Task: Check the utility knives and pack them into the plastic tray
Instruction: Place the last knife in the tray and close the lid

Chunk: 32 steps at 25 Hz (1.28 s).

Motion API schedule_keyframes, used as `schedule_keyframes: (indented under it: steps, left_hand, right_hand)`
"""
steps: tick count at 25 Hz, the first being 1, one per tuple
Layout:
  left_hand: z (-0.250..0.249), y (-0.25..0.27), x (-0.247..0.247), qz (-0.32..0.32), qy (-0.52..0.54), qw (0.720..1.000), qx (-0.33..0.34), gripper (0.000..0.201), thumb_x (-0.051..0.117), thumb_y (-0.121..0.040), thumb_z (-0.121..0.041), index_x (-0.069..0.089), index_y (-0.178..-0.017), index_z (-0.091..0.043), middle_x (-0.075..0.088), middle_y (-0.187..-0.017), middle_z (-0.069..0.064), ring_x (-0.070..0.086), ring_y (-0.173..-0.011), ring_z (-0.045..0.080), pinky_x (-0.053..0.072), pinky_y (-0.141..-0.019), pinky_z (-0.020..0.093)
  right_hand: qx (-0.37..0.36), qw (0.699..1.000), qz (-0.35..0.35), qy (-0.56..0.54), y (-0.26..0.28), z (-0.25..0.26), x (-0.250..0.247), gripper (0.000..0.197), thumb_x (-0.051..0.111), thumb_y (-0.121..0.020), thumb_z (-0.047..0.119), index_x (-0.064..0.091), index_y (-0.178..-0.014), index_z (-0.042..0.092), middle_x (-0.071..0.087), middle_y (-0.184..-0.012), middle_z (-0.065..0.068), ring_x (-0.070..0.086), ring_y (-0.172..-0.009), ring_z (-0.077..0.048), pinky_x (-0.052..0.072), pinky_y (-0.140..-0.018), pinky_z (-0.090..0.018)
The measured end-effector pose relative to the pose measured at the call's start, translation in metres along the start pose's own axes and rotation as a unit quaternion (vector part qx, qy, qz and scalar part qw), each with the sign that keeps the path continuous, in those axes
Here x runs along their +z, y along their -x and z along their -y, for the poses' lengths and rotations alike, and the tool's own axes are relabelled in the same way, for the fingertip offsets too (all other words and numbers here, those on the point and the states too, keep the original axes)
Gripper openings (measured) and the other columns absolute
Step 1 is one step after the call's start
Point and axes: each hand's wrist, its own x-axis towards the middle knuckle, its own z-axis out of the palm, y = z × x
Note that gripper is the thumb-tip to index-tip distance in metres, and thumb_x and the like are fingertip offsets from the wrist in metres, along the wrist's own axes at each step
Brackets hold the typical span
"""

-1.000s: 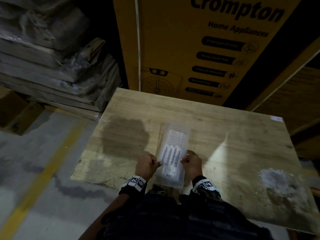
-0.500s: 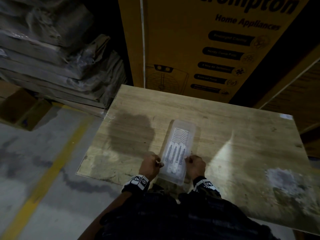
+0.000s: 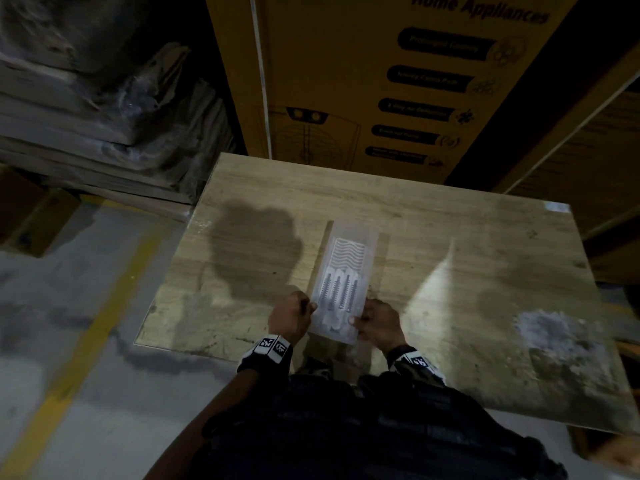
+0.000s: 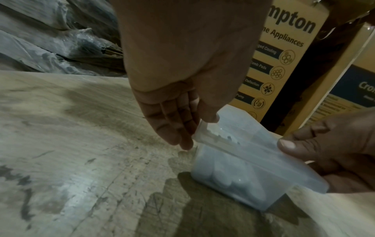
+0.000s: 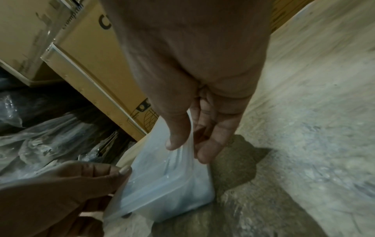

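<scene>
A long translucent plastic tray (image 3: 348, 244) lies lengthwise on the wooden table (image 3: 467, 271), its near end by the table's front edge. Pale utility knives (image 3: 337, 292) with ribbed grips show through it, side by side; in the left wrist view the knives (image 4: 225, 174) are only whitish shapes. My left hand (image 3: 291, 317) pinches the tray's near left rim, thumb on top, fingers down the side. My right hand (image 3: 377, 323) pinches the near right rim the same way. The wrist views show the tray (image 4: 253, 152) (image 5: 166, 184) between the left hand (image 4: 196, 131) and right hand (image 5: 188, 150).
A tall yellow appliance carton (image 3: 381, 81) stands against the table's far edge. Plastic-wrapped stacked boards (image 3: 104, 116) are at the far left. Concrete floor with a yellow line (image 3: 86, 341) lies left of the table. A pale rough patch (image 3: 561, 337) marks the tabletop's right side.
Both hands keep hold of the tray's near end. The tray has shifted only slightly on the table, and the head view has tipped a little lower.
</scene>
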Motion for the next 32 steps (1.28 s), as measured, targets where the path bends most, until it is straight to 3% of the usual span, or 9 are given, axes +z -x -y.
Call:
schedule_keyframes:
  steps: [4,8,12,14,17,20,22,27,32]
  left_hand:
    - [-0.007,-0.008,-0.002,0.003,0.066,0.998,-0.010,0.015,0.067,-0.094,-0.018,0.062,-0.105,-0.008,0.062,-0.088,0.004,0.062,-0.084,0.024,0.048,-0.074,0.029]
    - [-0.010,-0.024,-0.019,0.105,0.100,0.988,-0.050,0.025,0.072,-0.086,-0.008,0.053,-0.103,-0.012,0.065,-0.079,0.008,0.065,-0.068,0.028,0.055,-0.057,0.035]
    - [-0.020,-0.022,-0.031,0.253,0.117,0.945,-0.169,0.054,0.070,-0.088,0.004,0.040,-0.132,-0.004,0.068,-0.087,0.019,0.070,-0.061,0.025,0.059,-0.053,0.036]
    - [-0.022,-0.023,-0.032,0.252,0.147,0.941,-0.173,0.076,0.073,-0.086,0.005,0.024,-0.143,-0.008,0.067,-0.096,0.021,0.071,-0.074,0.029,0.060,-0.060,0.038]
    - [-0.031,-0.032,-0.029,0.148,0.239,0.955,-0.094,0.105,0.077,-0.086,-0.003,-0.003,-0.154,-0.013,0.052,-0.137,0.023,0.061,-0.120,0.041,0.054,-0.088,0.049]
    - [-0.035,-0.046,-0.024,-0.030,0.225,0.974,-0.021,0.102,0.082,-0.084,-0.023,0.012,-0.157,-0.008,0.031,-0.158,0.019,0.041,-0.142,0.039,0.044,-0.108,0.048]
    - [-0.032,-0.054,-0.023,-0.071,0.104,0.991,0.046,0.095,0.074,-0.080,-0.041,0.026,-0.156,-0.010,0.028,-0.163,0.016,0.038,-0.144,0.039,0.040,-0.112,0.054]
    - [-0.055,-0.069,-0.027,0.064,-0.048,0.995,0.059,0.099,0.074,-0.083,-0.017,0.011,-0.159,-0.024,0.000,-0.170,-0.005,0.006,-0.157,0.030,0.025,-0.119,0.060]
    - [-0.074,-0.082,-0.038,0.133,-0.142,0.981,0.021,0.110,0.073,-0.086,-0.021,-0.010,-0.160,-0.026,-0.012,-0.169,-0.009,-0.007,-0.157,0.033,0.011,-0.123,0.062]
  right_hand:
    - [-0.020,0.998,-0.006,0.060,-0.003,0.000,-0.002,0.031,0.080,-0.081,0.001,0.064,-0.104,0.016,0.074,-0.106,-0.011,0.074,-0.075,-0.020,0.063,-0.058,-0.035]
    - [0.026,0.992,0.026,0.117,-0.010,0.011,-0.003,0.043,0.078,-0.080,0.005,0.058,-0.115,0.020,0.070,-0.120,-0.008,0.072,-0.100,-0.029,0.064,-0.076,-0.048]
    - [0.082,0.971,0.127,0.184,-0.016,0.029,-0.019,0.050,0.075,-0.086,0.004,0.059,-0.131,0.018,0.069,-0.101,-0.004,0.070,-0.067,-0.018,0.061,-0.050,-0.031]
    - [0.101,0.965,0.149,0.191,-0.020,0.030,-0.025,0.056,0.080,-0.084,0.008,0.057,-0.134,0.018,0.068,-0.106,-0.005,0.073,-0.068,-0.019,0.063,-0.055,-0.036]
    - [0.057,0.952,0.153,0.258,-0.026,0.034,-0.029,0.083,0.088,-0.072,0.029,0.046,-0.144,0.027,0.061,-0.135,-0.003,0.070,-0.107,-0.027,0.063,-0.081,-0.039]
    - [0.002,0.940,0.126,0.316,-0.036,0.051,-0.031,0.098,0.087,-0.073,0.038,0.032,-0.150,0.016,0.050,-0.142,-0.005,0.054,-0.128,-0.027,0.046,-0.091,-0.026]
    - [-0.019,0.946,0.082,0.313,-0.046,0.062,-0.030,0.106,0.088,-0.072,0.033,0.023,-0.153,0.016,0.042,-0.148,-0.010,0.051,-0.131,-0.032,0.048,-0.092,-0.031]
    - [-0.126,0.887,0.087,0.437,-0.069,0.080,-0.023,0.140,0.093,-0.063,0.032,-0.007,-0.161,0.025,-0.014,-0.170,0.000,0.040,-0.141,-0.035,0.046,-0.106,-0.047]
    - [-0.106,0.830,0.142,0.529,-0.082,0.106,-0.021,0.157,0.096,-0.058,0.036,-0.025,-0.156,0.021,-0.035,-0.164,0.001,0.030,-0.147,-0.037,0.036,-0.114,-0.055]
